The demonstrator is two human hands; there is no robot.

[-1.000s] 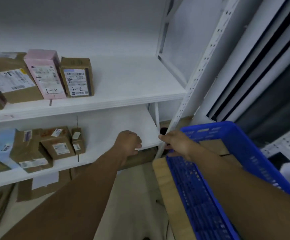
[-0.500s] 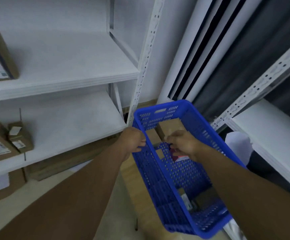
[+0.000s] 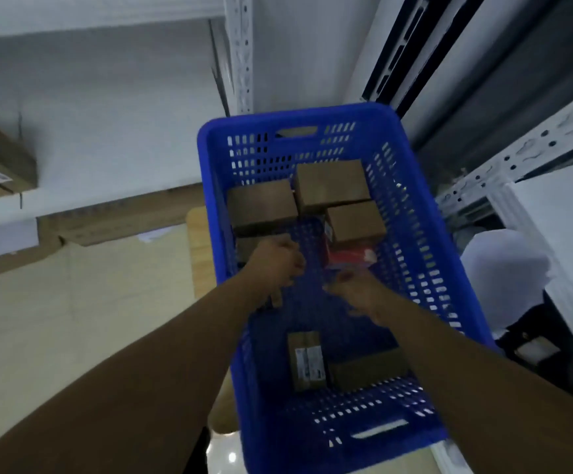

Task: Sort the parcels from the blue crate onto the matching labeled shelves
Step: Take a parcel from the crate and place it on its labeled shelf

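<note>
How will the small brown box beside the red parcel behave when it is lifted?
The small brown box likely stays stiff: its cardboard edges look straight. It is probably light, being smaller than its neighbours. Its flat faces suggest it will not roll.

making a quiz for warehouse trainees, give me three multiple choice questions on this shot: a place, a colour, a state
1. Where are the left hand and right hand? A on a shelf B reaching into the blue crate C on the floor
2. What colour is the parcel just beyond the right hand? A green B red C yellow
3. The crate is: A empty B tipped over C upright, holding parcels

Answers: 1 B, both reach down into it; 2 B, red beside brown boxes; 3 C, boxes lie at both ends.
</note>
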